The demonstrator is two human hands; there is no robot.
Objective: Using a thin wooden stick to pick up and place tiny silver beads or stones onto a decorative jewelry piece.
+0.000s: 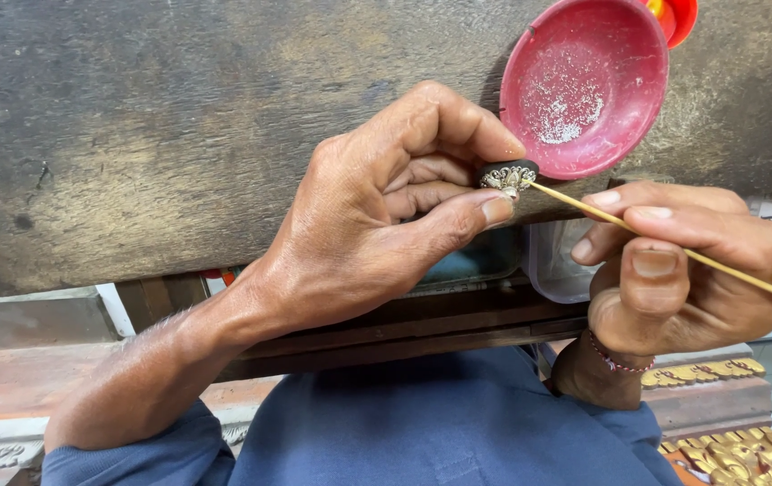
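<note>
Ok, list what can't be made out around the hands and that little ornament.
- Small ornament: back hidden by left hand fingers; filigree too small to read.
- Thin stick: far end cut off by the right edge; middle hidden in right hand.
- Red dish: pale grains too fine to identify.
- Second red object: cut off by the top edge.

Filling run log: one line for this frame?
left hand: pinches filigree piece | right hand: holds thin stick, tip at piece | red dish behind
</note>
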